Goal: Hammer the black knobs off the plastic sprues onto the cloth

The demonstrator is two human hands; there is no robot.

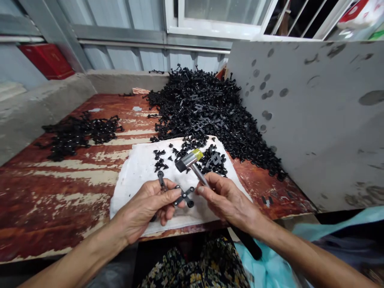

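Observation:
My left hand (pixel 150 206) is closed on a black cross-shaped plastic piece (pixel 183 196), held just above a white cloth (pixel 141 176). My right hand (pixel 225 198) grips a small hammer (pixel 189 159) by its metal shaft. The hammer has a metal head with a yellow tip, and its black handle end sticks out below my wrist. My right fingertips touch the cross piece from the right. Small loose black parts (pixel 160 160) lie on the cloth beyond my hands.
A big heap of black plastic pieces (pixel 207 108) fills the back of the worn red table (pixel 60 192). A smaller pile (pixel 78 134) lies at the left. A grey spotted board (pixel 315 120) stands at the right. A concrete ledge runs along the left.

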